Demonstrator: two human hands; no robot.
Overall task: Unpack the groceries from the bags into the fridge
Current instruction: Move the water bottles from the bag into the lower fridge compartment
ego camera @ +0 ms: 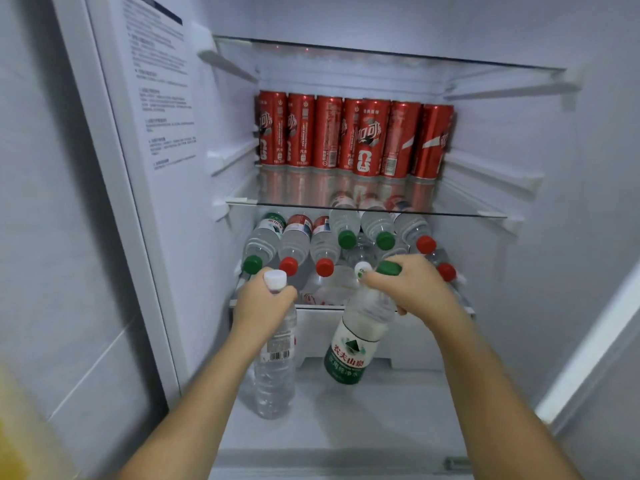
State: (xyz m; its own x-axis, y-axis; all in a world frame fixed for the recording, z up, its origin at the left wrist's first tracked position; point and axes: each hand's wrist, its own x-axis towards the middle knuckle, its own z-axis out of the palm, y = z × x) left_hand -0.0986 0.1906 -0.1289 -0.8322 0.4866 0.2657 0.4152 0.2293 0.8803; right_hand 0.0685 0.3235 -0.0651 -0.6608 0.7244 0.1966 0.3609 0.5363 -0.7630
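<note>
- The left hand (263, 303) is clamped round the neck of a white-capped bottle (275, 362), which is upright.
- At 3 o'clock of it, the right hand (412, 285) is clamped round the neck of a tilted green-label bottle (353, 341).
- At 12 o'clock of both hands, stacked bottles (294, 242) lie in the fridge (519, 271), caps outward.
- Further toward 12 o'clock, red cans (353, 136) stand in a row on the glass shelf (450, 211).
</note>
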